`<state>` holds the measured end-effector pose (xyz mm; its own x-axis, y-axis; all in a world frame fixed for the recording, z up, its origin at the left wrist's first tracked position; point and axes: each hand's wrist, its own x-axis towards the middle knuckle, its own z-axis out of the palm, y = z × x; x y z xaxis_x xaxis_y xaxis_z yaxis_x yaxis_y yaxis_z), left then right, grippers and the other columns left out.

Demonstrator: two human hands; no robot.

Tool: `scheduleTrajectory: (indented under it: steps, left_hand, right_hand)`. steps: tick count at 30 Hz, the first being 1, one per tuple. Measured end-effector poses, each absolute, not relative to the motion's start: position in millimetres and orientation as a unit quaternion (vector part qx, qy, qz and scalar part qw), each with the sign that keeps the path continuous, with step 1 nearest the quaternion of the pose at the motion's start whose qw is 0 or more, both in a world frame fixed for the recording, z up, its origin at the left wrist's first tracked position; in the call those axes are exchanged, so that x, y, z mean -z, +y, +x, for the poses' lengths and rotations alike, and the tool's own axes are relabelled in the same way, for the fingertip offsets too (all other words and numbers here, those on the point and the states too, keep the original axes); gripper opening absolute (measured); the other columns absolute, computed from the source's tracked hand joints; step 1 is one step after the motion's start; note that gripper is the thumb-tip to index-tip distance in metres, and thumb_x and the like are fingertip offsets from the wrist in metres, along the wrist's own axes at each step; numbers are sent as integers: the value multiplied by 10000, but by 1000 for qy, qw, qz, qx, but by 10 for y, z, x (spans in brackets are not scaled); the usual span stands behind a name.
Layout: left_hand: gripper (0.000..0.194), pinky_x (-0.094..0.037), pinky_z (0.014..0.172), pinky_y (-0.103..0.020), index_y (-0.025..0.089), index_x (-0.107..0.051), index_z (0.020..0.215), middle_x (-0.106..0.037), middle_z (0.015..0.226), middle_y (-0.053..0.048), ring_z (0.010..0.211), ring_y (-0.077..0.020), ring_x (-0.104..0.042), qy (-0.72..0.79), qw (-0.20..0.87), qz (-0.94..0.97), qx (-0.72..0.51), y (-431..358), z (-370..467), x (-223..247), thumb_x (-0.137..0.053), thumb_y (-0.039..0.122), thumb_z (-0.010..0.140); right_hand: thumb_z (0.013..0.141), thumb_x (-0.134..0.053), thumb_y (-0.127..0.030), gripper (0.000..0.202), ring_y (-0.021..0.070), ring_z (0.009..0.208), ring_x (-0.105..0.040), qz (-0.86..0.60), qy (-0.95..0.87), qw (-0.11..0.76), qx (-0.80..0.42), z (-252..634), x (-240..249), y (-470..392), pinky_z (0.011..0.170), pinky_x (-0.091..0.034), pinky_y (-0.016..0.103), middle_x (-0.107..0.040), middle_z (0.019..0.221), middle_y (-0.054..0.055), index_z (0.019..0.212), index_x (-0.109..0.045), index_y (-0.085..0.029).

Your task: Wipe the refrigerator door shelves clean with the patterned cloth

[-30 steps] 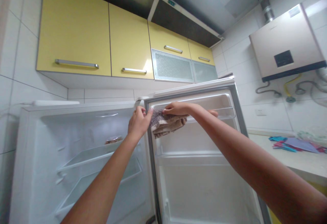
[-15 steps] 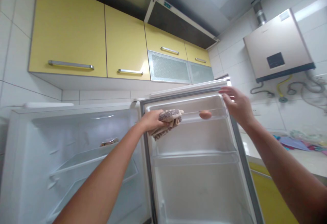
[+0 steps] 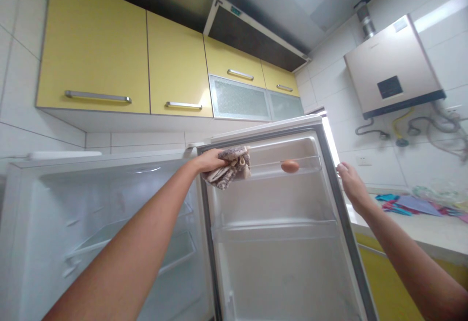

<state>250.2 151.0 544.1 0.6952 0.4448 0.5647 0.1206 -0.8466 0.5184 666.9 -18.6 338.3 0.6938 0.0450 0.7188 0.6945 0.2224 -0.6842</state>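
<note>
At door top edge: L hand (image 3: 209, 160) grips cloth (image 3: 230, 170); R hand (image 3: 351, 188) on outer edge.

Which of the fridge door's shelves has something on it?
The top clear plastic door shelf, level with the left hand and its patterned cloth, holds one brown egg; the lower door shelf shows nothing.

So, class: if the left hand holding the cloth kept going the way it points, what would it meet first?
The left hand points right along the top door shelf; probably the egg first, though depth is unclear.
</note>
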Motion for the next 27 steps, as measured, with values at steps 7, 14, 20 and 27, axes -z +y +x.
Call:
scheduleTrajectory:
  steps: [7,14,20,27]
  left_hand:
    - [546,-530,832,-351,217,-691,1102,-752,1054,-43,947,-243,-667,147,80,971,-171,1079,2851,-5469,-726,579,694]
    - [594,-514,804,-337,262,-623,1212,-721,1100,-36,914,-225,-652,45,47,986,-155,785,3212,-5301,-614,659,771]
    - [701,-478,811,-314,191,-633,1083,-702,1067,-61,928,-217,-622,104,53,977,-181,950,2998,-5286,-397,796,819]
    - [641,-462,794,-289,189,-643,1094,-698,1073,-41,948,-220,-617,141,-3,978,-154,1058,2726,-5370,-544,734,772]
  right_hand:
    - [860,-290,-767,804,329,1331,-489,-575,-327,729,176,6610,-3331,-64,1147,-356,497,-555,1412,185,1323,-551,-165]
    - [859,-281,-762,688,297,1119,-559,-564,-347,720,208,6601,-3321,-86,1046,-410,480,-652,1126,135,1051,-625,-198]
    - [892,-268,-727,646,281,1070,-553,-565,-336,723,212,6609,-3260,-53,995,-407,450,-643,1070,113,1034,-612,-199]
    - [884,-280,-742,684,271,1050,-542,-560,-317,736,208,6614,-3234,-23,990,-398,436,-632,1088,111,1117,-596,-183]
